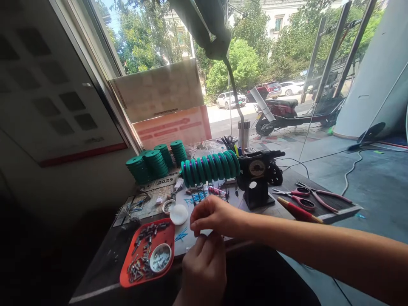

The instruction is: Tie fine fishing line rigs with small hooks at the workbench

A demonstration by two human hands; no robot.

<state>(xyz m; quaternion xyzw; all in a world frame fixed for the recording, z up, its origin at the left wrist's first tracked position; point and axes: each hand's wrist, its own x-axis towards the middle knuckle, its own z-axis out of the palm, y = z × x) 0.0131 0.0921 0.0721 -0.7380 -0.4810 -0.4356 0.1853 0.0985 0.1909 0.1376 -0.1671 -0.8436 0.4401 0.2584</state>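
Observation:
My right hand (212,216) reaches in from the right, its thumb and fingertips pinched together above the front edge of the table. Just below it is my left hand (205,265), fingers curled, seen from the back. The two hands meet or nearly meet; anything between their fingertips is hidden or too small to make out. Beyond them a row of green ring-shaped spools (210,168) sits side by side on a black machine (258,174) with a round dial. Dark thin strands hang beneath the spools. Blue thin pieces (181,235) lie on the white surface beside my hands.
A red tray (126,274) at left holds dark and metallic small parts and a white bowl (160,258). A round white lid (179,215) lies nearby. Stacked green spools (156,163) stand at the back. Scissors (299,197), pliers (325,197) and a red-handled tool (298,209) lie right.

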